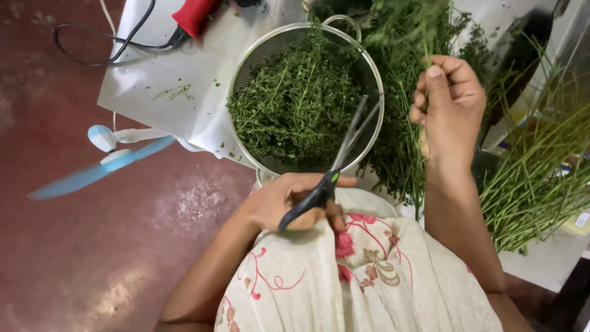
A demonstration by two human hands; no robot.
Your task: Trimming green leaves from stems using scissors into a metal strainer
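At the far left a small blue-and-white fan (104, 157) spins above the red floor (74, 258), beside a white sheet (178, 92) carrying a red-handled tool (193, 15) with a black cord (104, 52). Right of these, a round metal strainer (249, 58) holds cut green herb leaves (295, 104). The left hand (289, 200) rests just below the strainer's rim, fingers closed around black-handled scissors (329, 169) whose slightly parted blades point up over the leaves. Further right, the right hand (448, 104) is pinched shut on a hanging herb sprig bunch (405, 80). Long green stems (534, 178) lie at the far right.
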